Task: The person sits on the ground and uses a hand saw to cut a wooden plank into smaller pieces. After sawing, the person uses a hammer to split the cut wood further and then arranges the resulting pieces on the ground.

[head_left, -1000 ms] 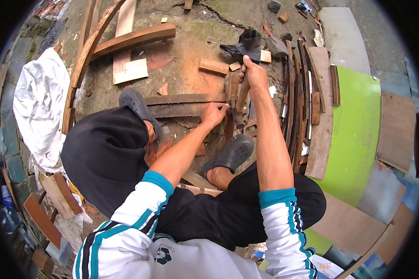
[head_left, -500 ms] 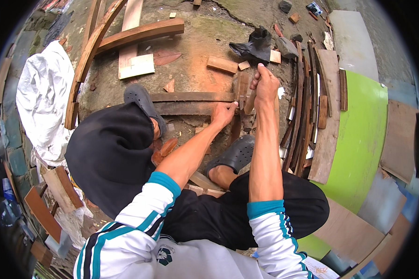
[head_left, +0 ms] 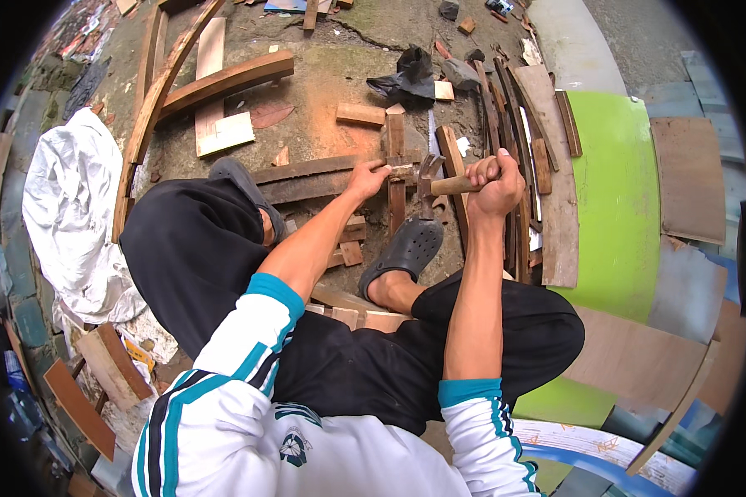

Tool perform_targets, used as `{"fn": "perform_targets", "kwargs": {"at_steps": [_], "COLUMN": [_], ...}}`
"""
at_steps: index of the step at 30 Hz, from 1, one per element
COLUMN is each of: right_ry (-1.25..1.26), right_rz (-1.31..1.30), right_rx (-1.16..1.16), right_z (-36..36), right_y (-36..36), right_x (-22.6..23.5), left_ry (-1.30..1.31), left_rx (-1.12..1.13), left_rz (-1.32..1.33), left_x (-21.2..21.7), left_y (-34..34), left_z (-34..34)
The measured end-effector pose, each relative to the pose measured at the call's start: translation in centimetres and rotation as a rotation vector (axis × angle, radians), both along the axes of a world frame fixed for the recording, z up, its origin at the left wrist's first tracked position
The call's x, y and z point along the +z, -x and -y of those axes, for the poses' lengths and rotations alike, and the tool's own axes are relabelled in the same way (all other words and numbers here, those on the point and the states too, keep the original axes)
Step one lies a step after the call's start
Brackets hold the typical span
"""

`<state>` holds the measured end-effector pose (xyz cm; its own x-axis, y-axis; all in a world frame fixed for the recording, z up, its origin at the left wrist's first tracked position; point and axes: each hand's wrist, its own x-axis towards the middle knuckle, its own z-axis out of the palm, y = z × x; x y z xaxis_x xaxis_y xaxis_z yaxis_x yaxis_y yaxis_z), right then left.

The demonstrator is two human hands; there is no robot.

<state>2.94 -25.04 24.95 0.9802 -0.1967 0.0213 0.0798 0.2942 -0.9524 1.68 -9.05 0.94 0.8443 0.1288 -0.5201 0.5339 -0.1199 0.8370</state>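
Note:
My right hand (head_left: 497, 182) is closed around the wooden handle of a claw hammer (head_left: 449, 186), which lies roughly level with its metal head pointing left. Just left of that head, my left hand (head_left: 366, 179) pinches at the end of a long dark wooden strip (head_left: 302, 171). Whatever sits between its fingertips is too small to make out. A narrow upright-running piece of wood (head_left: 396, 137) crosses the strip's end, close to the hammer head. My right foot in a dark clog (head_left: 406, 253) rests just below the hammer.
A short wood block (head_left: 360, 113) and a black plastic bag (head_left: 410, 76) lie beyond my hands. Long strips (head_left: 522, 149) and a green board (head_left: 609, 224) stretch along the right. On the left are a curved timber (head_left: 159, 103) and a white cloth (head_left: 79, 207).
My right hand has come back and to the right, and the hammer has turned from upright-looking to level. My left hand still pinches by the strip's end. The whole view has shifted.

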Motion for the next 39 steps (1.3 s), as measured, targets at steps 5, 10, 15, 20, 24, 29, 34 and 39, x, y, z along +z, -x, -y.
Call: {"fn": "perform_targets", "kwargs": {"at_steps": [5, 10, 15, 20, 24, 29, 34, 39], "right_ry": [0.09, 0.098, 0.123, 0.279, 0.33, 0.411, 0.434, 0.374], "right_rz": [-0.13, -0.301, -0.424, -0.516, -0.578, -0.631, -0.553, -0.494], "right_rx": [0.023, 0.069, 0.077, 0.151, 0.178, 0.197, 0.263, 0.27], "right_z": [-1.3, -2.7, -3.9, -6.4, -7.7, -9.5, -11.4, -10.7], "right_y": [-4.2, -7.1, -9.0, -10.6, -12.5, -15.0, -15.7, -14.9], "right_x": [-1.4, -4.0, -5.9, -7.3, -8.5, -9.7, -9.7, -9.1], "left_ry": [-0.073, -0.021, -0.056, -0.005, 0.007, 0.055, 0.083, 0.123], "left_rx": [-0.029, 0.038, 0.085, 0.097, 0.095, 0.142, 0.162, 0.205], "left_rz": [-0.041, -0.015, 0.029, 0.004, 0.044, 0.018, -0.012, 0.002], "left_x": [-0.3, -0.8, 0.1, -0.2, -0.3, 0.1, -0.1, -0.4], "left_y": [-1.2, -0.9, -0.3, 0.3, 0.8, 1.0, 0.8, 0.6], "left_z": [-0.9, 1.0, 1.6, 1.7, 1.3, 1.8, 1.7, 1.6]}}
